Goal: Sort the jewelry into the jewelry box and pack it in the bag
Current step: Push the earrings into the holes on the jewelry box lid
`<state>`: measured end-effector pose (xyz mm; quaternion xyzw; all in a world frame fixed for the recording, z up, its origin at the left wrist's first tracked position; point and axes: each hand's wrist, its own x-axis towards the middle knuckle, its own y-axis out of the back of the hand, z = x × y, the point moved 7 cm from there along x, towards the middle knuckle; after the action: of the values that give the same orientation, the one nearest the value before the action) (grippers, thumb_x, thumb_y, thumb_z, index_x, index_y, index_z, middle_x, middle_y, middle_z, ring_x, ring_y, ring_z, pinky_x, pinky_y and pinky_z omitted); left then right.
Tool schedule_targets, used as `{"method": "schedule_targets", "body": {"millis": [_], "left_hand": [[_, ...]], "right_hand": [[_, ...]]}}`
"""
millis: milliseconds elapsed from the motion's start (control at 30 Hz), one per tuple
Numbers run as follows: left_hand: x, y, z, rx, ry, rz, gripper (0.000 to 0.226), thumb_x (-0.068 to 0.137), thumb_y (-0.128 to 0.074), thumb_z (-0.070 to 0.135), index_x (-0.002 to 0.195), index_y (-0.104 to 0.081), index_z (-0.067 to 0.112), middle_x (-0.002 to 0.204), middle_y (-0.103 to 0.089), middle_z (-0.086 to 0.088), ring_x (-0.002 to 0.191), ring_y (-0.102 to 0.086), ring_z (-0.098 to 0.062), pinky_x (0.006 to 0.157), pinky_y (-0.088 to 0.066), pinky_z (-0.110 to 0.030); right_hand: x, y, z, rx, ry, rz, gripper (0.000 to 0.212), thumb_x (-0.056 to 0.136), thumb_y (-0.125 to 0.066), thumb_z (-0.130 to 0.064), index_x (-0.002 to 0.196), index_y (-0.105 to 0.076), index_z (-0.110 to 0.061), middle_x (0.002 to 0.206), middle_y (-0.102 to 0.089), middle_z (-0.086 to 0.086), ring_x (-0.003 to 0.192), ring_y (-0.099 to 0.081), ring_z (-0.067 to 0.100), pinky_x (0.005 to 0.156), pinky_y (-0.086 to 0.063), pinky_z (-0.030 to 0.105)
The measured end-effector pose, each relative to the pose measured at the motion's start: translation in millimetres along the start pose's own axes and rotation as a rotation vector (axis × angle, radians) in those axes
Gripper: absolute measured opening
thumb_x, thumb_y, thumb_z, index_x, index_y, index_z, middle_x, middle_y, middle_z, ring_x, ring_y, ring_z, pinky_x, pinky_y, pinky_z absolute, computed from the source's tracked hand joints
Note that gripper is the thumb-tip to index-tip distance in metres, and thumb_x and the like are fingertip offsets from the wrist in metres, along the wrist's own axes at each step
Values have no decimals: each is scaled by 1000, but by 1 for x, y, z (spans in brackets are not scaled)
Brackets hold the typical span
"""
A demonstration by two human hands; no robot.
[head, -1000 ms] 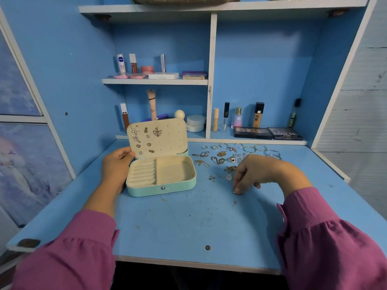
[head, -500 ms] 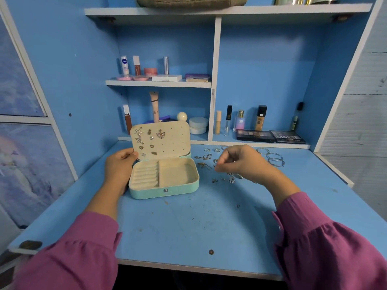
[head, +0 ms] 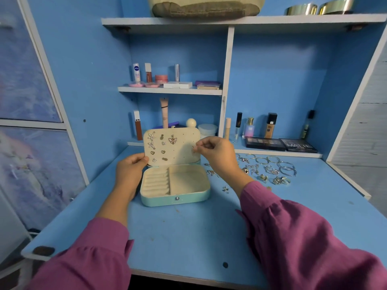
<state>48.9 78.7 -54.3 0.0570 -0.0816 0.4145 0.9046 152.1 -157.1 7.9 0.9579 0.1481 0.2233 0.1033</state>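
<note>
Risen from the table, right hand (head: pixel 217 152) pinches a barely discernible earring (head: pixel 193 149) at lid (head: pixel 184 141).

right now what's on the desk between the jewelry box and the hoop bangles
Head view: the right hand and forearm cross that stretch above loose jewelry pieces scattered between the jewelry box and bangles.

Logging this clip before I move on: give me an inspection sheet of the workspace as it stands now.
Surface: blue desk, scuffed, with small specks.
Job's things: jewelry box open, lid upright with earrings pinned on its left part; tray bare. Loose jewelry lies right of the box. Bag: cannot tell.
Clutter: cosmetics on the back ledge, more on the small shelf.
Hands: left hand holds the lid's lower left corner; right hand pinches a small earring at the lid's right edge.
Cables: nothing seen.
Surroundings: blue shelving, metal tins on top.
</note>
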Motion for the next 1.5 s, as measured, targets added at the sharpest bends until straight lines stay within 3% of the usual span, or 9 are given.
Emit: {"method": "schedule_targets", "body": {"millis": [67,267,433,633,767,900,1067,1233,1500], "left_hand": [[0,0,1,1,-11,2,21,90,-61,9,109,-69,6,102,-70,-3,88,-64,-11,77,-47,-21],[-3,-1,2,4,-33,2,17,90,-60,7,105,-69,8,99,-69,-2,83,-62,-9,75,-45,-19],[-3,-1,2,-4,-36,-6,19,91,-59,6,107,-69,10,96,-68,0,78,-61,-2,68,-44,-13],[-5,-1,4,4,-48,-2,20,92,-58,6,107,-69,12,91,-66,5,75,-59,4,62,-43,-8],[-4,-1,3,3,-37,0,19,92,-59,6,107,-70,10,91,-67,5,78,-60,1,67,-44,-14],[-2,0,1,6,-33,-3,19,91,-60,7,107,-70,10,93,-68,5,81,-62,-2,78,-49,-21],[-1,0,0,8,-31,0,22,91,-60,7,110,-69,7,100,-69,0,84,-62,-7,74,-45,-17],[-1,0,-1,3,-27,-3,21,91,-60,7,109,-70,8,98,-69,1,82,-62,-3,69,-45,-14],[-1,-1,0,1,-30,-9,21,91,-59,7,109,-70,9,98,-70,2,83,-63,-3,73,-49,-18]], "right_hand": [[7,-11,-1,20,1,16,8,79,-75,-14,79,-68,-17,78,-68,1,72,-62,6,69,-51,16],[19,-30,-8,14,1,59,3,80,-74,-20,83,-73,-18,73,-64,-16,63,-54,-15,63,-41,7],[22,-33,-6,-84,-20,120,5,80,-74,-28,78,-73,-24,77,-69,-11,75,-61,3,69,-51,26],[19,-33,-7,-119,-10,146,3,83,-70,-27,81,-69,-25,79,-69,-12,76,-62,1,70,-52,24],[15,-33,-5,-33,-18,139,5,85,-67,-20,82,-66,-25,84,-69,-10,82,-64,6,78,-55,29],[12,-33,-5,-10,-21,129,12,86,-61,-14,86,-68,-23,85,-69,-8,81,-63,6,78,-55,27],[9,-34,-3,-8,-16,107,20,88,-55,-10,98,-71,-18,84,-65,-11,80,-61,5,76,-52,22],[5,-32,-6,-4,23,104,16,88,-58,-10,98,-69,-16,81,-60,-16,76,-56,-1,66,-44,4],[5,-30,-11,-18,80,111,7,87,-65,-16,92,-68,-14,80,-61,-15,74,-54,-1,73,-46,14]]}}
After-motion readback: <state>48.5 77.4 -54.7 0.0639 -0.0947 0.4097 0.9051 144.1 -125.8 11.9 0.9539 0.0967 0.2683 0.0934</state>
